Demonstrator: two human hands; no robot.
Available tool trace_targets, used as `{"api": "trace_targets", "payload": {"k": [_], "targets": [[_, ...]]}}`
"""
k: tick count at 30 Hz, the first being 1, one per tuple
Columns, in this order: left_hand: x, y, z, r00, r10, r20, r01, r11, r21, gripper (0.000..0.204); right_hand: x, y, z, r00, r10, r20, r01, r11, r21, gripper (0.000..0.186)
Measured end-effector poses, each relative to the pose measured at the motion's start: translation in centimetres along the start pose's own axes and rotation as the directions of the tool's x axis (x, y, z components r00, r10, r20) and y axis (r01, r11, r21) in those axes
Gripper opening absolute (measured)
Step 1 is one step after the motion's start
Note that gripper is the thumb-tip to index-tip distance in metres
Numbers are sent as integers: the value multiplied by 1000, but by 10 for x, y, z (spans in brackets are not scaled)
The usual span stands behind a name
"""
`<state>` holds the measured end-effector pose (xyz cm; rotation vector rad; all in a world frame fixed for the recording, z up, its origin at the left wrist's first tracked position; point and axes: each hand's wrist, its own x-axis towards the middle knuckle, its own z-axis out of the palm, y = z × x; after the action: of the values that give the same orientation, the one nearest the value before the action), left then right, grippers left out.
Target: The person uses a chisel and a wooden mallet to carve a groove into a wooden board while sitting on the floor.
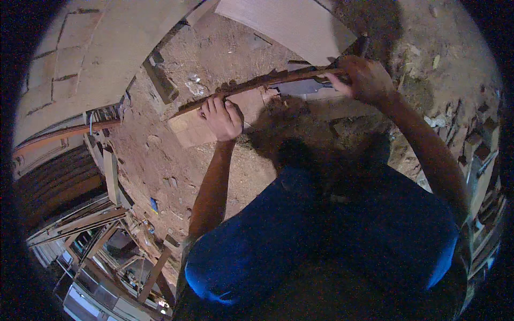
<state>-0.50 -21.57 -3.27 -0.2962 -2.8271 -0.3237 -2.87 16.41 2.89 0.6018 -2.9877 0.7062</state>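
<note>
While I'm watching remotely, the right hand [369, 80] is gripping the right end of a dark wooden strip [249, 85]; the left hand [222, 119] is resting across a pale board [186, 130] beside it, its grip unclear

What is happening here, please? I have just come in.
A person is working with bare hands low over dusty ground. The left hand rests on a pale flat board, its fingertips at a long, narrow wooden strip. The right hand holds that strip near its right end. A large pale panel lies beyond it.
</note>
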Motion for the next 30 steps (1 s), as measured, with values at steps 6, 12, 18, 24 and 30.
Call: {"api": "trace_targets", "payload": {"k": [6, 12, 18, 24, 30], "targets": [[-1, -1, -5, 998, 14, -66, -9, 997, 72, 28, -1, -73, -63, 980, -146, 138, 151, 988, -27, 29], [-4, -9, -3, 999, -17, -47, 17, 1000, -8, 27, -14, -67, -55, 992, -74, 105, 54, 982, 183, 27], [-5, -12, 1, 999, -39, -20, 39, 999, -23, 25, -13, -54, -40, 958, 62, 278, -110, 981, 162, 30], [-4, -6, 2, 997, -76, -26, 76, 997, 10, 24, -2, -50, -38, 959, -53, 279, 20, 993, 120, 31], [-3, -8, 2, 994, -77, 71, 73, 995, 64, 25, 26, -38, -36, 966, -49, 254, 18, 992, 125, 38]]}}
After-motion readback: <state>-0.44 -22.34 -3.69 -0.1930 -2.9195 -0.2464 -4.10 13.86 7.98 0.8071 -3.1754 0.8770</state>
